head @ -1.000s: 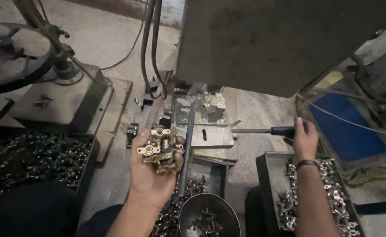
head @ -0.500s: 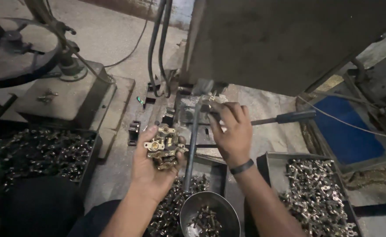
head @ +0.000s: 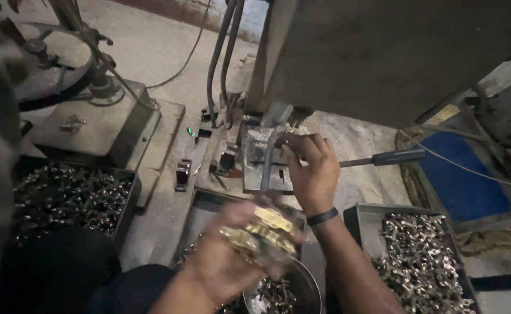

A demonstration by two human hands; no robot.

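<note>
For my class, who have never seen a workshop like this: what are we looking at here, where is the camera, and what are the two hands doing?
The camera sits on the worker's head and looks down, so both arms are the worker's own. The left hand, blurred, holds a handful of small brass parts. The right hand reaches to the metal block under a large grey machine; what its fingers touch is hidden. A lever with a black grip sticks out to the right. Trays on either side hold heaps of small metal parts, and a round steel bowl sits near the worker's lap.
</note>
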